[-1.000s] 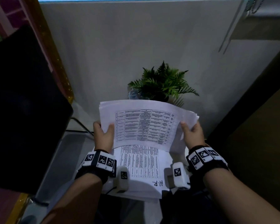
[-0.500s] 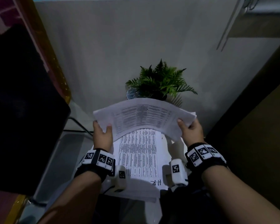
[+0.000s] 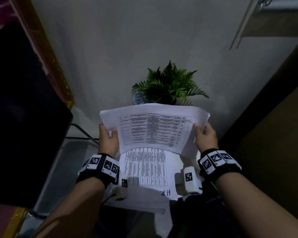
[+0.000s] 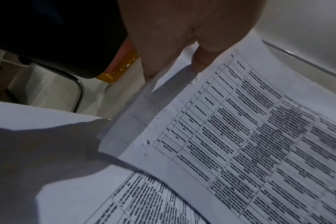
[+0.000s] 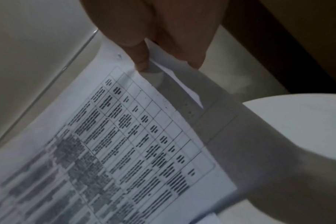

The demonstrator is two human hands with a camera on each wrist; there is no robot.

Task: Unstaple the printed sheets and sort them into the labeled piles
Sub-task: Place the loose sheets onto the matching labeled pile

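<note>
Both my hands are up w/ a bundle of printed sheets (image 3: 155, 129) held between them, off the surface. Left hand (image 3: 108, 140) pinches the bundle's left edge, thumb on top, fingers under; right hand (image 3: 206, 136) pinches the right edge the same way. The left wrist view shows fingertips (image 4: 199, 63) on the page margin; the right wrist view shows a thumb pressed on the top-right corner area. The bundle bows up in the middle, table print facing me.

Below my wrists, between them, lies a pile (image 3: 144, 170) w/ a sheet marked "H.R" at its near edge, resting on a small white table (image 3: 160, 219). Beyond my hands stands a potted fern (image 3: 169, 85).

Step in hand, I judge: reading or checking the bundle before it's taken apart. A small grey mark near the right thumb, toward the top right corner (image 5: 119, 56), could be the staple; can't tell for sure. No staple tool in view.

Next move, I'd say: free one hand, keep the other pinching near that corner, pry the staple w/o tearing pages, then match each sheet to its label. Only one label is readable from here.
</note>
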